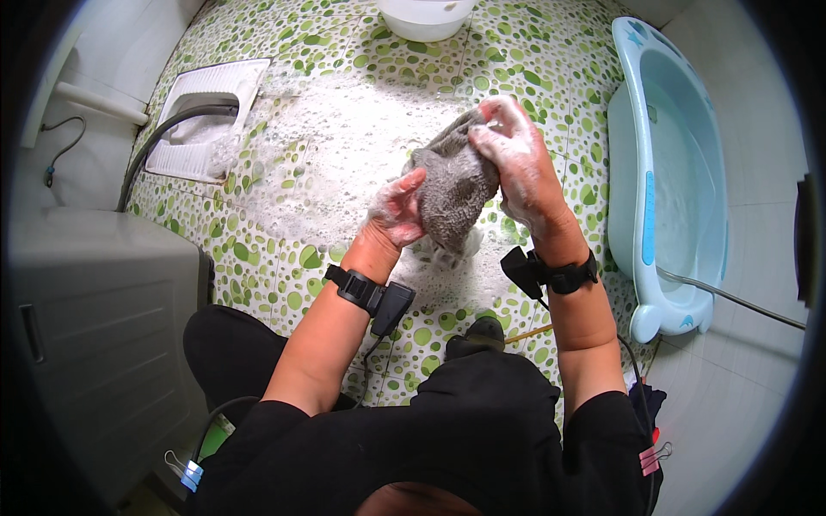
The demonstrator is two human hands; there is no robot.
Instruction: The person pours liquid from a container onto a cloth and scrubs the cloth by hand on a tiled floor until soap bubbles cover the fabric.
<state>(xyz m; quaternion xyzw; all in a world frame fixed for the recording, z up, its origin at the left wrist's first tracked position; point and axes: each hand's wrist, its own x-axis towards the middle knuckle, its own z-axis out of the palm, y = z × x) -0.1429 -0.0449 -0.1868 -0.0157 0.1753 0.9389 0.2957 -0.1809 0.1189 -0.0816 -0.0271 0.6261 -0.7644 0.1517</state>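
Observation:
A wet grey terry cloth, bunched and flecked with foam, is held up between my hands above the tiled floor. My right hand pinches its upper right part between thumb and fingers, with suds on the skin. On the cloth's left side, my left hand grips the edge; the cloth partly hides its fingers. White foam clings below the cloth's lower end. Black straps with small boxes go round both wrists.
Suds cover much of the green-dotted floor. A squat toilet with a dark hose lies at left, above a grey cabinet-like unit. At right stands a light-blue baby bathtub with water; a white basin sits at the far side.

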